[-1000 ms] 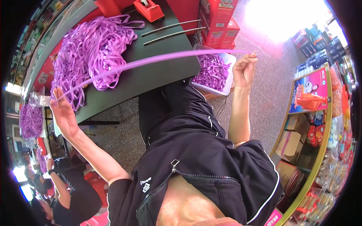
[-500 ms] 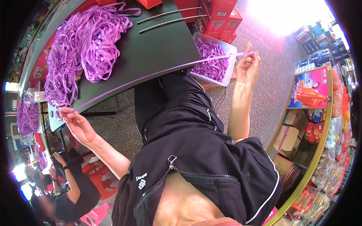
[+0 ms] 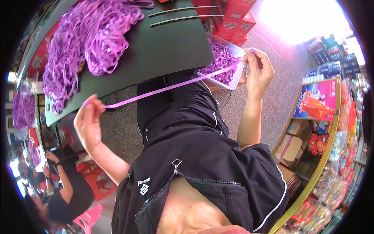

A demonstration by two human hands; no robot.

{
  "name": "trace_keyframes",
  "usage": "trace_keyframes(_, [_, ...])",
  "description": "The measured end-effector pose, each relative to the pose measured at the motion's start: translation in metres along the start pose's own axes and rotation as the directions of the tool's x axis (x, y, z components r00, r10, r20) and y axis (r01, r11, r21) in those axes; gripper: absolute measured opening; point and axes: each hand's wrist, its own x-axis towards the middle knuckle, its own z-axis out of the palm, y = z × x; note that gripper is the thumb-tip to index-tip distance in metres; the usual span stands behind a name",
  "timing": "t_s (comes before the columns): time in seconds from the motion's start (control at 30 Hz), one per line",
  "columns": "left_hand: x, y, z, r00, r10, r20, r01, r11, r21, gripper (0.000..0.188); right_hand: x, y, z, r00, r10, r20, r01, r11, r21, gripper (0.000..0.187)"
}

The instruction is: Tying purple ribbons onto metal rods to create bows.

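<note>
A single purple ribbon (image 3: 167,87) runs taut across my lap between my two hands, clear of the table's front edge. My left hand (image 3: 89,121) pinches its left end, just off the near left corner of the dark table (image 3: 163,48). At the other end, my right hand (image 3: 258,70) grips the ribbon between thumb and fingers, next to a white plastic bin (image 3: 235,83). Cut purple strips (image 3: 222,58) fill that bin. A large tangled heap of purple ribbon (image 3: 105,46) covers the table's left part.
Two thin metal rods (image 3: 187,20) lie at the table's far right. Red boxes (image 3: 237,27) are stacked behind the bin. On the right stands a gold-edged display case (image 3: 331,128) with packaged goods. Another person (image 3: 66,183) sits at the lower left near a red stool (image 3: 97,183).
My left hand has moved right and inward from the table corner. The ribbon's span between my hands is shorter and lower. My right hand has turned, its fingers now bent over.
</note>
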Motion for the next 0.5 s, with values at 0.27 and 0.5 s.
trace_keyframes(0.27, [0.006,-0.010,0.100,0.854,-0.185,0.486,0.051,0.960,0.274,0.021,-0.014,-0.044,0.054,0.579,-0.173,0.797,0.629,0.716,-0.302,0.014])
trace_keyframes(0.5, [0.003,-0.012,0.123,0.816,-0.194,0.545,-0.088,0.890,0.448,0.018,-0.026,-0.035,0.082,0.281,-0.176,0.943,0.692,0.718,-0.072,0.019])
